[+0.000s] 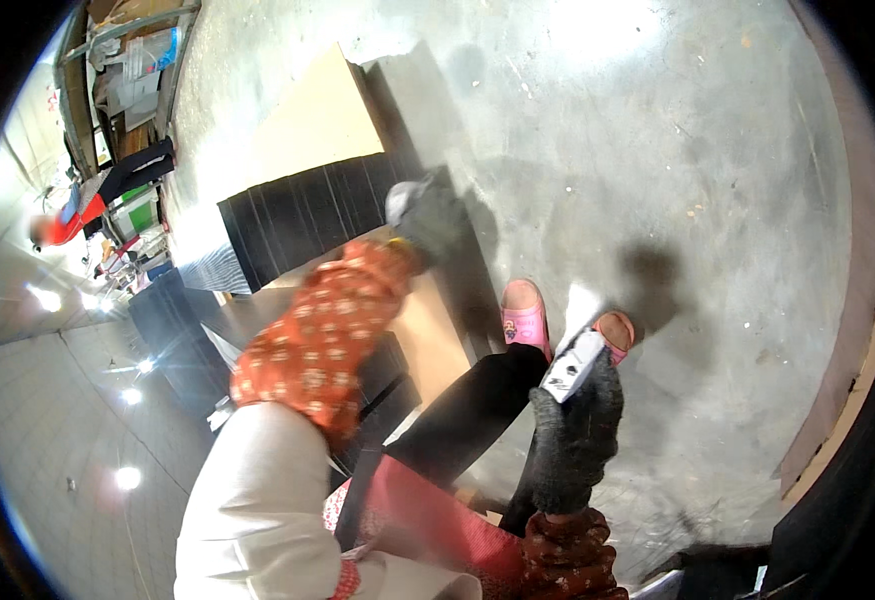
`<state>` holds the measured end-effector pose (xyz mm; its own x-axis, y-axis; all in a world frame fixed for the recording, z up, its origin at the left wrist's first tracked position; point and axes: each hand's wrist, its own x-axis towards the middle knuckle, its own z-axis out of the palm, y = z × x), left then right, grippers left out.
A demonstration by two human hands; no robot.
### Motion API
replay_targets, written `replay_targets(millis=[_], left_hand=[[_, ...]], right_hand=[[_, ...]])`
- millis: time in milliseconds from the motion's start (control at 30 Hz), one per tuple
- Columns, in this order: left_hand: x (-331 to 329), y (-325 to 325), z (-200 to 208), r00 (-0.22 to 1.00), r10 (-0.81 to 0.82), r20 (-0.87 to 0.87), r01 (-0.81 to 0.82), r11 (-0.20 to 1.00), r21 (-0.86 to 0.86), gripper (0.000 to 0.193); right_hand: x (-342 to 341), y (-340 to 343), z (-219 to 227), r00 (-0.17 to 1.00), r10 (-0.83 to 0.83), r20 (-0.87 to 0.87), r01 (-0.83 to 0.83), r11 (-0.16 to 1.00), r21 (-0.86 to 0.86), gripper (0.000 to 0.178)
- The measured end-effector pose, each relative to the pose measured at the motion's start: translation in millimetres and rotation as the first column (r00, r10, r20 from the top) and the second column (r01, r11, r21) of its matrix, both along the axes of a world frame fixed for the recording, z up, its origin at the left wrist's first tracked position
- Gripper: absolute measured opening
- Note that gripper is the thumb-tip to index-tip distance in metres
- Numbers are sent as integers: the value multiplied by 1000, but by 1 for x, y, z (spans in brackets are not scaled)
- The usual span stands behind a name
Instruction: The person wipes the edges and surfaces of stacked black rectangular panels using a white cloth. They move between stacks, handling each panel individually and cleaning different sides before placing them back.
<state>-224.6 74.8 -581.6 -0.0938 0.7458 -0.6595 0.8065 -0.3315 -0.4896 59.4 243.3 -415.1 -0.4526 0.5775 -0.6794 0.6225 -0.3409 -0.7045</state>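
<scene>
Grey floor (737,150) beneath the pale-topped, black-sided block (307,205), my landmark in this remote view. At the block's right-hand end, the gloved left hand (427,218) is blurred; I cannot tell whether its fingers are apart or together, or touching the block. To the block's lower right, the gloved right hand (579,430) is clamped on a small white object (572,368) with dark marks. I judge the step as handling beside the block; the next move calls for keeping that right grip steady.
</scene>
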Motion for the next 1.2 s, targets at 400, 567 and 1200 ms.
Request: replay_targets(millis=[400, 567, 1200], left_hand=[[-63, 83, 280, 148, 378, 914, -989, 64, 133, 34], [-96, 86, 275, 450, 488, 748, -875, 409, 259, 54], [-152, 105, 30, 254, 942, 218, -672, 334, -661, 42]], right_hand=[[-58, 3, 37, 882, -418, -216, 329, 876, -353, 61], [-87, 23, 64, 984, -25, -179, -4, 987, -163, 64], [-160, 47, 43, 994, -80, 80, 87, 992, -90, 71]])
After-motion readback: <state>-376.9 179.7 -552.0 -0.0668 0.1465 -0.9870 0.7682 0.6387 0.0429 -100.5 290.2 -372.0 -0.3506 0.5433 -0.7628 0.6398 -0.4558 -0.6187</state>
